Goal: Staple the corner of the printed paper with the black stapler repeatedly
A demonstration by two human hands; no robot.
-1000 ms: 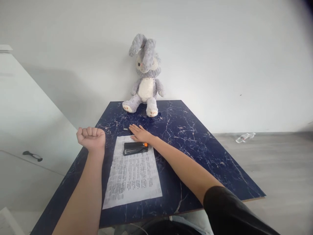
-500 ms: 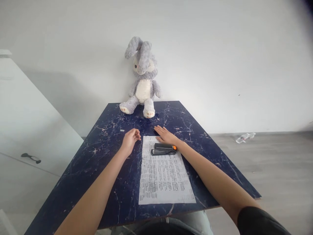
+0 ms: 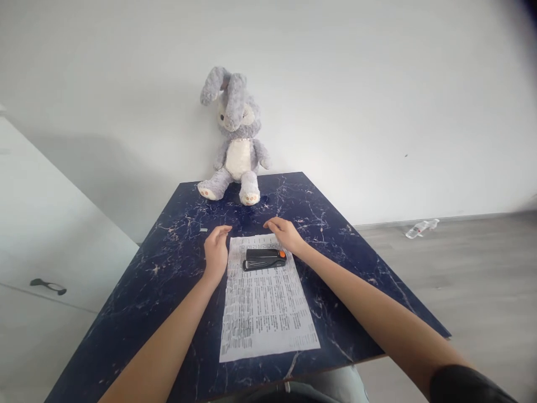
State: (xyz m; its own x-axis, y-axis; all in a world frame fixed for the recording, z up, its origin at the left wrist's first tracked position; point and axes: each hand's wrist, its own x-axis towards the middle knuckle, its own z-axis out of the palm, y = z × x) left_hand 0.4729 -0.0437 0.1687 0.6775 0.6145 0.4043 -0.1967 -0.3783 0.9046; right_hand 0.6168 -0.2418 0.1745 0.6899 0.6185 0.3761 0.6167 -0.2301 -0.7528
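Observation:
A printed sheet of paper [image 3: 272, 313] lies on the dark blue marbled table, and a black stapler with an orange end [image 3: 265, 259] rests on its upper part. My left hand [image 3: 216, 250] is beside the sheet's upper left edge, fingers loosely bent and apart, holding nothing that I can see. At the upper right corner of the paper is my right hand [image 3: 287, 234]. Its fingers bend down toward the tabletop and it grips nothing visible; the palm side is hidden. Neither hand is on the stapler.
A grey plush rabbit [image 3: 239, 140] sits at the table's far end against the wall. Left of my left hand lies a small white piece [image 3: 203, 230]. A white cabinet [image 3: 50, 235] stands to the left. Clear plastic [image 3: 422, 228] lies on the floor at right.
The paper and the stapler on it have shifted left across the table, turning slightly. My right hand has gone from flat to bent fingers. My left hand has come beside the paper's edge.

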